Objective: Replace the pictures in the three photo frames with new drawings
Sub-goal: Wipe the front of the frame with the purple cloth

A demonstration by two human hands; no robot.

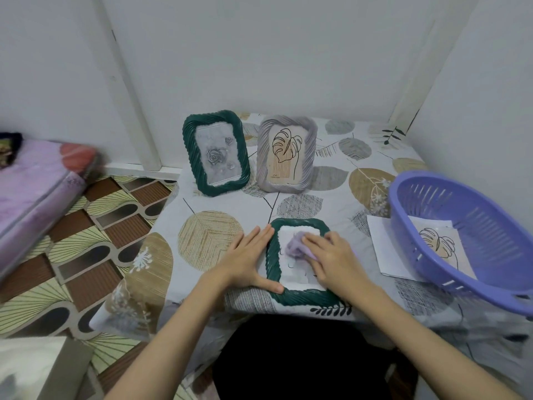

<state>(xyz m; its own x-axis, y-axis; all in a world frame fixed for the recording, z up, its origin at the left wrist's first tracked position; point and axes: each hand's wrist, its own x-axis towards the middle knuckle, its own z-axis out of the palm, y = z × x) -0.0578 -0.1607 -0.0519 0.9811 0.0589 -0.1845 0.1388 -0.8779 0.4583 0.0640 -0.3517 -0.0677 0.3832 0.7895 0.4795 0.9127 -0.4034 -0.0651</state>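
A dark green photo frame (pixel 275 280) lies flat near the table's front edge. My left hand (pixel 245 259) rests flat on its left border, fingers spread. My right hand (pixel 336 261) presses a crumpled lilac cloth (pixel 294 246) onto the frame's glass. At the back stand two frames upright: a green frame (pixel 215 151) with a grey rose picture and a grey frame (pixel 285 154) with a leaf line drawing. A leaf drawing on paper (pixel 438 243) lies inside the purple basket.
The purple plastic basket (pixel 473 226) sits tilted at the right on a white sheet (pixel 382 246). The table wears a leaf-patterned cloth (pixel 207 238). A pink mattress (pixel 37 183) lies on the patterned floor at left. Walls close in behind and to the right.
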